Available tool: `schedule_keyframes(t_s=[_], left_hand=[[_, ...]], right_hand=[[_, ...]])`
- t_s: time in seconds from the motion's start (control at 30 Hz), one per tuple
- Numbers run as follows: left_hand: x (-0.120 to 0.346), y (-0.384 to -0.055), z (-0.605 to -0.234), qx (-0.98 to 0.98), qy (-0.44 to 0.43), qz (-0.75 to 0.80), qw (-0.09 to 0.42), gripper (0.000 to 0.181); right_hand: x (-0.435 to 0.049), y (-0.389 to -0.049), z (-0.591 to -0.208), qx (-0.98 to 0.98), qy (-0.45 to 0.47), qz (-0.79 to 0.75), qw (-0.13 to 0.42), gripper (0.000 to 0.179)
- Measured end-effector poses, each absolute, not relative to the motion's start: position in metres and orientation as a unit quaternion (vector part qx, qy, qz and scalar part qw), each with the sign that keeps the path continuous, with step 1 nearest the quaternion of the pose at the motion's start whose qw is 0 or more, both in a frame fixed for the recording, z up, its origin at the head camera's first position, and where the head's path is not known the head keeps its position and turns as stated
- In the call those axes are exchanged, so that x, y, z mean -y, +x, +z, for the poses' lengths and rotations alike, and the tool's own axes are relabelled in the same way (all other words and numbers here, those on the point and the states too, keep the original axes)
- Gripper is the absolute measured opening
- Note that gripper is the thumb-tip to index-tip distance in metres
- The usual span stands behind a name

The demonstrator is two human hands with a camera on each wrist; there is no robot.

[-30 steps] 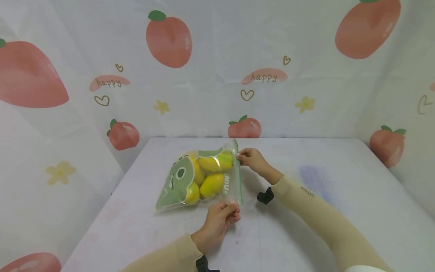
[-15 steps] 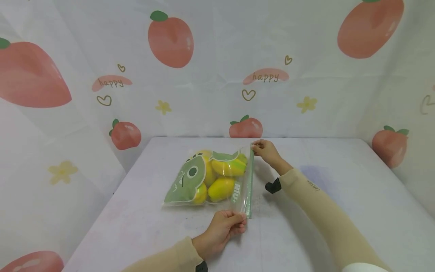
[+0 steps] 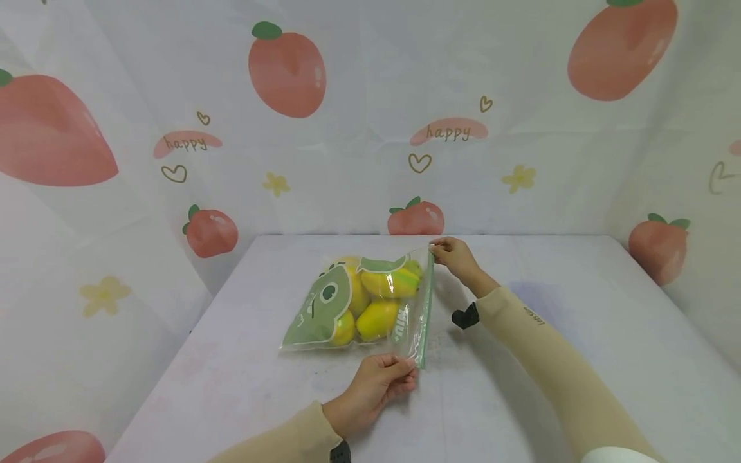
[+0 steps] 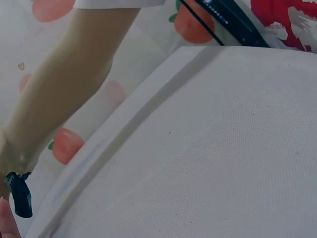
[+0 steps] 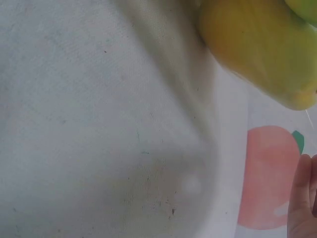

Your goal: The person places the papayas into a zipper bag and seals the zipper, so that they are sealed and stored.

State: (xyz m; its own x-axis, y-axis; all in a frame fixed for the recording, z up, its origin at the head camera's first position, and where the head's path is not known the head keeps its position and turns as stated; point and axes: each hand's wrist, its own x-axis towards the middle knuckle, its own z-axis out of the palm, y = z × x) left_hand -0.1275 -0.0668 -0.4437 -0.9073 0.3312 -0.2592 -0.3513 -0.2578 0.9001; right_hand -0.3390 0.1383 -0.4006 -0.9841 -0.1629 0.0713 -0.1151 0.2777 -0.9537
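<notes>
A clear zip bag [image 3: 315,321] with a green cartoon face lies on the table, holding several yellow, mango-like fruits [image 3: 376,319]. Its green zip edge [image 3: 429,302] runs along the right side, stretched between the two hands. At the near corner, my left hand [image 3: 370,391] pinches the bag between thumb and fingers. The far corner is pinched by my right hand [image 3: 458,258]. In the right wrist view, a yellow fruit [image 5: 262,49] shows at the top and part of my right hand [image 5: 301,206] at the edge. Only a fingertip [image 4: 7,220] appears in the left wrist view.
The white table [image 3: 556,373] reaches back to a hanging cloth [image 3: 359,71] printed with peaches and hearts. More cloth hangs at both sides. A black wrist device [image 3: 466,316] sits below the right sleeve, and another [image 3: 341,452] at the left cuff.
The bag has slid to the right, and its zip edge has been drawn taut. My right hand has moved right and farther back; my left hand has shifted slightly right and nearer.
</notes>
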Motion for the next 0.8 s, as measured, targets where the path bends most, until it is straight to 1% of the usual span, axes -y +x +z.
schedule_keyframes(t_s=[0.13, 0.27, 0.4, 0.53, 0.6, 0.67, 0.8], left_hand=[[0.068, -0.129, -0.445, -0.564, 0.003, 0.797, 0.216, 0.008], [0.066, -0.129, -0.444, -0.575, -0.015, 0.79, 0.214, 0.008], [0.069, -0.128, -0.442, -0.596, -0.015, 0.768, 0.235, 0.009], [0.078, -0.128, -0.441, -0.636, 0.025, 0.724, 0.265, 0.026], [0.084, -0.129, -0.44, -0.659, 0.053, 0.699, 0.274, 0.032], [0.091, -0.13, -0.438, -0.678, 0.076, 0.675, 0.279, 0.033], [0.104, -0.132, -0.429, -0.719, 0.112, 0.622, 0.289, 0.029]], right_hand=[[-0.138, -0.339, -0.401, -0.795, -0.081, -0.601, 0.024, 0.035], [-0.138, -0.338, -0.404, -0.794, -0.079, -0.602, 0.032, 0.038], [-0.139, -0.335, -0.406, -0.796, -0.084, -0.597, 0.044, 0.044], [-0.139, -0.328, -0.406, -0.794, -0.098, -0.598, 0.055, 0.052], [-0.14, -0.324, -0.405, -0.79, -0.106, -0.601, 0.06, 0.056], [-0.14, -0.319, -0.404, -0.786, -0.106, -0.606, 0.065, 0.059], [-0.14, -0.311, -0.402, -0.782, -0.11, -0.609, 0.076, 0.063]])
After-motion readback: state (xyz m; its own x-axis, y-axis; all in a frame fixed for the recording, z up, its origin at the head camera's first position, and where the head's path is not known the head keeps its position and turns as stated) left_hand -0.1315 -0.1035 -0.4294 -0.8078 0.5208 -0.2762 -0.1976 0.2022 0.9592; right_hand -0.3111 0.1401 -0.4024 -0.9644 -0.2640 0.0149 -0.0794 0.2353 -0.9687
